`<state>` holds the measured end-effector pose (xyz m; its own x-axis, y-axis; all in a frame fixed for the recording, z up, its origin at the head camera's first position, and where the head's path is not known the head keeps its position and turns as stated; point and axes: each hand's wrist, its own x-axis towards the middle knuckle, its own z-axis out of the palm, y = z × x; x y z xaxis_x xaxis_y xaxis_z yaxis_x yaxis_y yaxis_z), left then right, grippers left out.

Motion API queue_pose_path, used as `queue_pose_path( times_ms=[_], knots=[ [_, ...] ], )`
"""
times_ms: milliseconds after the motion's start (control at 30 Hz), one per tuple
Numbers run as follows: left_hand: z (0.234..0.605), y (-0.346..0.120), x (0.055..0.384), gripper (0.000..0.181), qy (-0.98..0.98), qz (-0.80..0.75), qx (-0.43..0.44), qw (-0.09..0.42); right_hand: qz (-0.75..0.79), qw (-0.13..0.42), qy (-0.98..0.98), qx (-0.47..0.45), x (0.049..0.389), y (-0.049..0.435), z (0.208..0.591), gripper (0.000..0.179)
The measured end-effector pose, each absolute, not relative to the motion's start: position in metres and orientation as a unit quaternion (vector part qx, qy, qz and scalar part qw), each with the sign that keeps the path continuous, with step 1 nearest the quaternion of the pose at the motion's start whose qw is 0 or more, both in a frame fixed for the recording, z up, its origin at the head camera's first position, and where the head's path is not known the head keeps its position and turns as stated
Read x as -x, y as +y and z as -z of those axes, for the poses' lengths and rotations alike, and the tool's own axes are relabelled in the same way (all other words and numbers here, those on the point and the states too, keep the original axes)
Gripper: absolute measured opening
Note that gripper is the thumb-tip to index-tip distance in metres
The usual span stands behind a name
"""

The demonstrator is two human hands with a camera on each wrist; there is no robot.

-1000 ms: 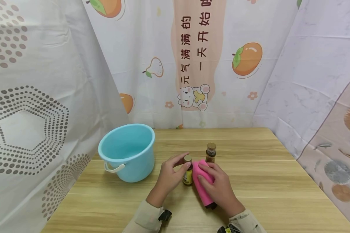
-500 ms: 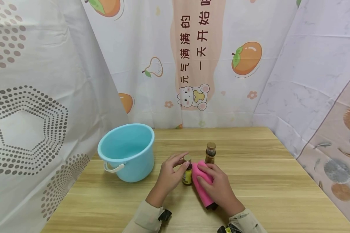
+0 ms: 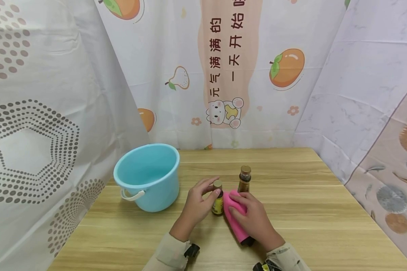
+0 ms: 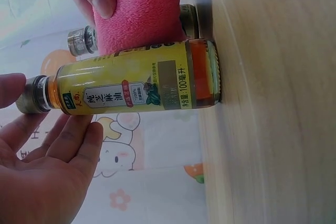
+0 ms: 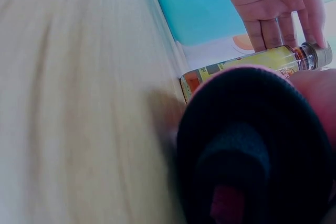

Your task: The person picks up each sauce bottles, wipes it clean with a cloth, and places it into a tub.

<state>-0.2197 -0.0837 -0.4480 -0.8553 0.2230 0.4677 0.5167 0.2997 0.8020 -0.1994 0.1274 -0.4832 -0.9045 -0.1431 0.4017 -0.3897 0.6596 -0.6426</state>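
Observation:
My left hand (image 3: 198, 205) pinches the gold cap of a small sesame oil bottle (image 4: 126, 80) with a yellow label, between thumb and fingers. The bottle stands upright on the table. Just right of it, my right hand (image 3: 254, 218) grips a pink fuzzy, sleeve-like thing (image 3: 235, 220) with a dark near end. Its far part lies against or very close to the oil bottle; the right wrist view shows that dark rounded end (image 5: 252, 103) up close. Behind the pink thing stands a second, dark bottle (image 3: 245, 180) with a gold cap, its lower part hidden.
A light blue bucket (image 3: 159, 192) with a white handle stands at the left of the wooden table (image 3: 291, 226). Patterned curtains (image 3: 176, 124) hang close around the table's back and sides.
The pink fuzzy thing has slid slightly toward me in my right hand's grip, and a little more of the dark bottle shows. My left hand and the oil bottle stay put.

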Motion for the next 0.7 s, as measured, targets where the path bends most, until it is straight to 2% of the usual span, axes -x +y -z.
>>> queue_pose_path(
  times_ms=[333,700],
  knots=[
    [0.4486,-0.0819,0.2199,0.040,-0.799,0.544,0.219,0.138,-0.368,0.115,-0.913,-0.133,0.2001,0.1276,0.4838,0.042],
    [0.4487,-0.0820,0.2203,0.039,-0.802,0.538,0.219,0.137,-0.373,0.131,-0.908,-0.138,0.1994,0.1285,0.4858,0.041]
  ],
)
